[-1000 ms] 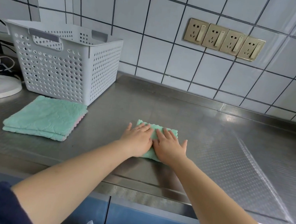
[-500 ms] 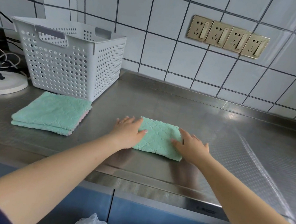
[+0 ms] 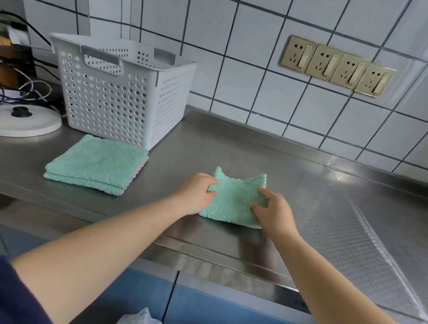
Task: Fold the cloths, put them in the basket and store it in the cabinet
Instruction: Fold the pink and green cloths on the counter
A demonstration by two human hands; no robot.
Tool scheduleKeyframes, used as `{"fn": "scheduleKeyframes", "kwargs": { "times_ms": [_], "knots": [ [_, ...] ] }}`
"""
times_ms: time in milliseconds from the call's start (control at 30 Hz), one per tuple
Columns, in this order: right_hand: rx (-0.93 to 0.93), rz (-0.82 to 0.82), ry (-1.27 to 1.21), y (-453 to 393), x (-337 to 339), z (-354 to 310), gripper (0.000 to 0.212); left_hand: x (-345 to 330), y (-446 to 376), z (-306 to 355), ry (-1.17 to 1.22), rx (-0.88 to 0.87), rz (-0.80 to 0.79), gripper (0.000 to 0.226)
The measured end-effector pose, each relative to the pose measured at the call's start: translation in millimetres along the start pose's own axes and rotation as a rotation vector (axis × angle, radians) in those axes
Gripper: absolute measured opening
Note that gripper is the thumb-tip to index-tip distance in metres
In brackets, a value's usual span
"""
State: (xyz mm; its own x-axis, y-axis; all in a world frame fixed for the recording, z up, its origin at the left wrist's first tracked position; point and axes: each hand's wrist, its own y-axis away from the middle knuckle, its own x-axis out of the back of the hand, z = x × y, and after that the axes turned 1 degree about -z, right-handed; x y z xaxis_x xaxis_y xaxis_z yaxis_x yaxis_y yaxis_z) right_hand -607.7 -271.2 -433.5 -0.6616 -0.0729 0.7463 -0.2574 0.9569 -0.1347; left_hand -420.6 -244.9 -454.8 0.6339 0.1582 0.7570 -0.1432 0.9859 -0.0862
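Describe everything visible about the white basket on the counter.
The white perforated plastic basket stands upright on the steel counter, near the tiled wall, at the left. Round holes cover its walls; a grey strip tops each of the two handle cutouts in view. Nothing shows above its rim, and its floor is hidden. The stack of folded green cloths lies just before it; contact is unclear. Neither hand touches it.

Folded green cloth – white basket behind
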Motion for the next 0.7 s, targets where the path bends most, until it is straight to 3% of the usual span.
{"fn": "scheduleKeyframes", "kwargs": {
  "times_ms": [167,467,700],
  "knots": [
    [-0.010,-0.030,-0.255,2.8,-22.1,-46.0,0.049,46.0,15.4,-19.7,0.278,0.070,0.108,0.045],
    [0.106,-0.218,-0.405,-13.0,-93.3,-159.4,0.048,172.7,57.3,-102.8,0.313,0.172,0.293,0.049],
    [0.091,-0.329,-0.420,-22.8,-144.5,-191.1,0.049,199.2,67.7,-156.3,0.311,0.279,0.326,0.049]
  ]
}}
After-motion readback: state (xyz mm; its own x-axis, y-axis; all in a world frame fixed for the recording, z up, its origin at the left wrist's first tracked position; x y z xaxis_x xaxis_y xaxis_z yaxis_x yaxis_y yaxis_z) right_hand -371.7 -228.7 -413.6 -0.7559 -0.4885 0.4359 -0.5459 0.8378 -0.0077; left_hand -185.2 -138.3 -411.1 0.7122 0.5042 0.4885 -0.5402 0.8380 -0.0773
